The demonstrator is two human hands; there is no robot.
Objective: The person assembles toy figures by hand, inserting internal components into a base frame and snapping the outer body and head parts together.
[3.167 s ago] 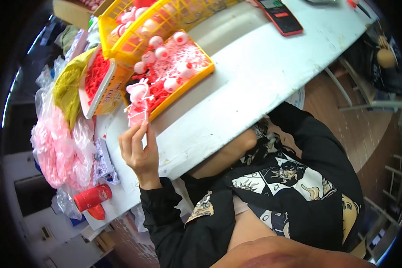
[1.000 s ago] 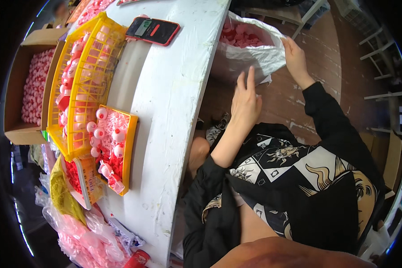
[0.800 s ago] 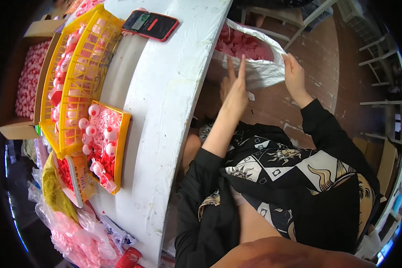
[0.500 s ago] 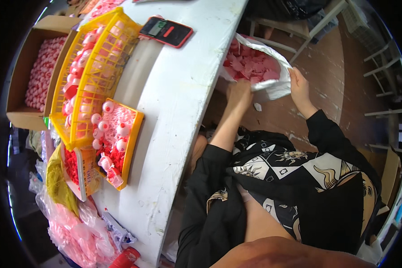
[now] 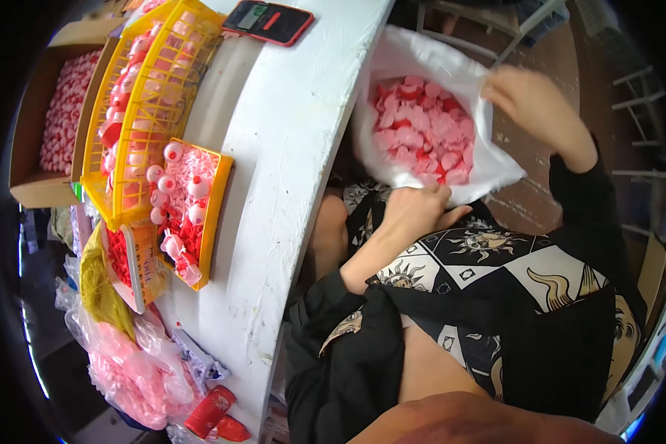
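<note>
The left hand (image 5: 414, 214) is bending its fingers at the near rim of a white bag (image 5: 499, 166); its thumb is sticking out to the right, and whether the fingers are pinching the rim I cannot tell. The bag is standing wide open in front of the person's black patterned clothing (image 5: 488, 240), just beside the tabletop (image 5: 274, 148), and is holding a heap of pink and red pieces (image 5: 422, 126). The right hand (image 5: 536, 103), blurred, is closing bent fingers on the bag's right rim.

To the left, a red can (image 5: 211, 411) is lying on its side at the tabletop's end, near a clear bag of pink stuff (image 5: 133, 377). A yellow tray (image 5: 214, 237) is holding shredded paper, balls (image 5: 198, 186) and a small pink figure (image 5: 172, 246). Just beside it, a tub (image 5: 135, 274) is holding red shreds, and a yellow basket (image 5: 116, 216) is holding more pink and red items.

Farther off, a phone (image 5: 270, 22) is lying on the tabletop, and a cardboard box (image 5: 44, 194) is holding many small pink-and-red balls.
</note>
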